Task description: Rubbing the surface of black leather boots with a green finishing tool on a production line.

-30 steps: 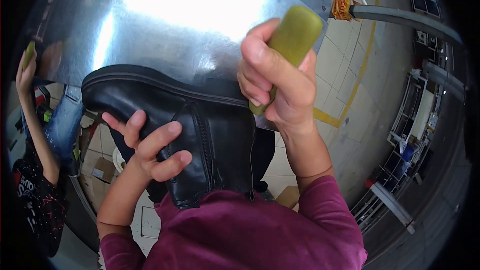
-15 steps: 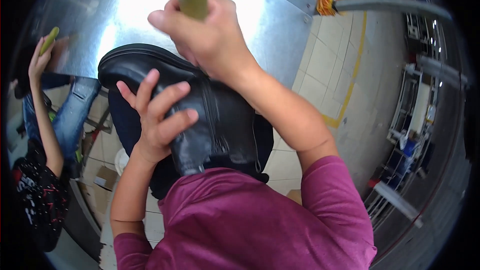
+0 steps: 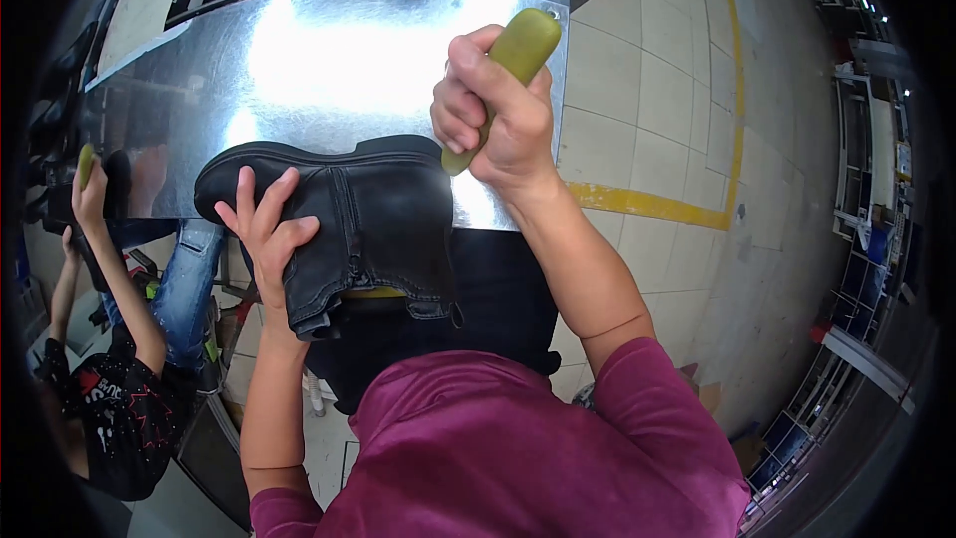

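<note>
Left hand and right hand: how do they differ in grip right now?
The left hand lies with fingers spread flat on the black boot; the right hand is a closed fist around the olive-green tool handle. Left sits low on the boot's side, right is raised above its heel end. Both are bare.

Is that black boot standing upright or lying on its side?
On its side: the black boot lies across the lap, zipper facing up, left hand steadying it.
</note>
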Action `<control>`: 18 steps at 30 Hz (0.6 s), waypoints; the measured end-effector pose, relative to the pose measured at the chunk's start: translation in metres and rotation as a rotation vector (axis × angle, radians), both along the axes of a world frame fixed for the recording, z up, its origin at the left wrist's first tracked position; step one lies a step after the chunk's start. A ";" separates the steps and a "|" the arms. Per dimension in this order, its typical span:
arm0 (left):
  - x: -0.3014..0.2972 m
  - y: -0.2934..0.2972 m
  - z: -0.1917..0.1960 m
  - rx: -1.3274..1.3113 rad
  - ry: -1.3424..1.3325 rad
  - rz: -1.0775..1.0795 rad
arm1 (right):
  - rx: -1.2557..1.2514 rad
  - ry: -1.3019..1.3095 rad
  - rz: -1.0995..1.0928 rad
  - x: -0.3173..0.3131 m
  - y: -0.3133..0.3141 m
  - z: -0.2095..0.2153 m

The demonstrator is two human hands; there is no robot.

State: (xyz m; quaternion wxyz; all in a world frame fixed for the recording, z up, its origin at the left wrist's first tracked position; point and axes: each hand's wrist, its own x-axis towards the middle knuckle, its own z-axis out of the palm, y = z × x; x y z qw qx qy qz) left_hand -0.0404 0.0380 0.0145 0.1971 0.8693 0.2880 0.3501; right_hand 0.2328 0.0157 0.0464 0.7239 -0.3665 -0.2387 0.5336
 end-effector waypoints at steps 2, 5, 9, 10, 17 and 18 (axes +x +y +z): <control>-0.002 0.000 -0.010 0.013 -0.005 0.027 | -0.009 0.054 0.006 -0.002 0.002 -0.001; -0.001 -0.001 -0.017 0.068 -0.051 0.050 | -0.049 0.028 0.078 -0.005 0.007 0.000; -0.001 -0.002 -0.015 0.070 -0.040 0.012 | -0.071 0.061 0.118 -0.001 0.014 0.005; -0.001 -0.004 -0.016 0.061 -0.036 0.021 | -0.102 -0.005 0.173 -0.003 0.015 0.008; 0.005 -0.004 -0.008 0.078 -0.009 0.026 | -0.263 -0.321 0.330 -0.018 0.038 0.021; 0.004 -0.004 -0.011 0.072 -0.012 0.036 | -0.284 -0.371 0.339 -0.020 0.040 0.020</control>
